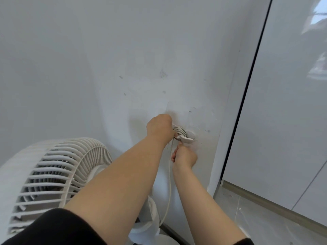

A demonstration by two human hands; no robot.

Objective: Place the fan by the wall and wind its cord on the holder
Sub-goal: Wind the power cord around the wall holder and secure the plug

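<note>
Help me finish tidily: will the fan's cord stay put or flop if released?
Probably floppy: the cord hangs in a slack curve below the holder. Its coils bend tightly round it, so likely pliable, though they may spring loose.

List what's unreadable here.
Head view, left hand fingers: hidden behind the hand's back.
Head view, right hand: grip on cord too small to tell.
Head view, holder shape: covered by coils and left hand.
Head view, fan base: covered by forearms, cut by bottom edge.
</note>
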